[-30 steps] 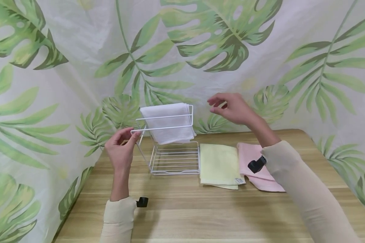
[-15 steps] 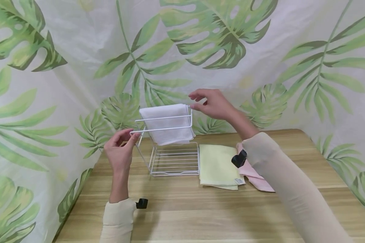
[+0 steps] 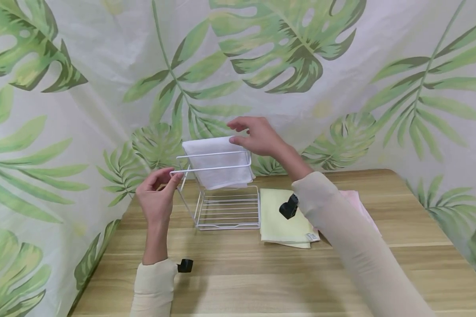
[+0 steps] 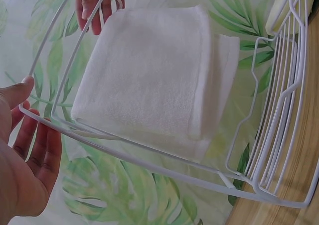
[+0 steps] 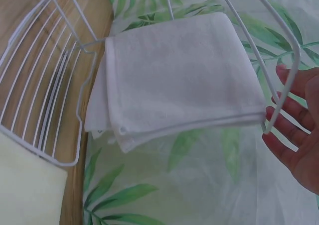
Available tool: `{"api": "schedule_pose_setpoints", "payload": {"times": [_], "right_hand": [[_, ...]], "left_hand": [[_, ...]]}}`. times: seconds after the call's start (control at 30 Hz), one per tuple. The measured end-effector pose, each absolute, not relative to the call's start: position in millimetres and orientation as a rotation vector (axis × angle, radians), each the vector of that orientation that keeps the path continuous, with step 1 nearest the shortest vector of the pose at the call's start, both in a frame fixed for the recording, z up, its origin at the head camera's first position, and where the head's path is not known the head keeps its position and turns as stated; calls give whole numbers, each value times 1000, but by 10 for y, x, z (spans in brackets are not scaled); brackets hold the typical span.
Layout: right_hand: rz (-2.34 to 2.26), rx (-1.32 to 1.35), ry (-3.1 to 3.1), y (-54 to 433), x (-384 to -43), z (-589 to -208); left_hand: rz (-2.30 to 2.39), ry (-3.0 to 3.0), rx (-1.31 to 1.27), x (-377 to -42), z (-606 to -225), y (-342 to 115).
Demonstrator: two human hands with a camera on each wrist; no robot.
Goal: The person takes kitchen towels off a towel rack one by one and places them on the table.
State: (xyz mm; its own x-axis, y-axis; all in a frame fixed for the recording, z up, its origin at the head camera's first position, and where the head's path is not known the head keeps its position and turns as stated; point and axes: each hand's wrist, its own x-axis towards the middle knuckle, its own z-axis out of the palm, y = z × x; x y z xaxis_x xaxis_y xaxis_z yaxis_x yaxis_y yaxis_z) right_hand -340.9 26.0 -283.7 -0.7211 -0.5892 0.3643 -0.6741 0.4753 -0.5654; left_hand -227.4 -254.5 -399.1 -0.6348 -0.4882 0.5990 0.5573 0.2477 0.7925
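A white wire rack (image 3: 228,228) stands on the table, with a folded white towel (image 3: 222,177) draped over an upper bar. My left hand (image 3: 156,193) pinches the rack's top front-left corner between thumb and fingers, as the left wrist view shows. At the towel's upper right end is my right hand (image 3: 258,136), its fingers spread and gently bent. In the right wrist view its fingertips are right at the rounded corner of the top wire, close beside the towel's folded edge. The towel's two layers hang down apart at the bottom.
A folded yellow cloth (image 3: 279,231) lies just right of the rack's base. Beyond it lies a pink cloth (image 3: 355,200), partly hidden under the right sleeve. Wood-grain table (image 3: 238,281) spreads in front; a leaf-patterned curtain (image 3: 269,105) hangs behind the rack.
My right hand has moved left, from beside the rack to over the towel's right end. The left hand keeps its grip on the rack, and the towel hangs as before.
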Motion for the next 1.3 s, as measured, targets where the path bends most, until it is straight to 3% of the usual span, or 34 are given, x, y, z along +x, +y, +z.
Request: {"api": "schedule_pose_setpoints", "payload": {"times": [0.47,0.7,1.3], "right_hand": [[1169,1032,-2593,-93,-3634,-2785],[964,1046,-2718,-233,-3716,-2885],[927,820,-2768,-239,-3573,-2988]], "left_hand": [[-1593,-1651,-112,-2471,-3920,-2609],[-1584,-1655,-104,-2461,-3918,-2611],[-1554,-1684,-78,-2410,-3928,-2594]]}}
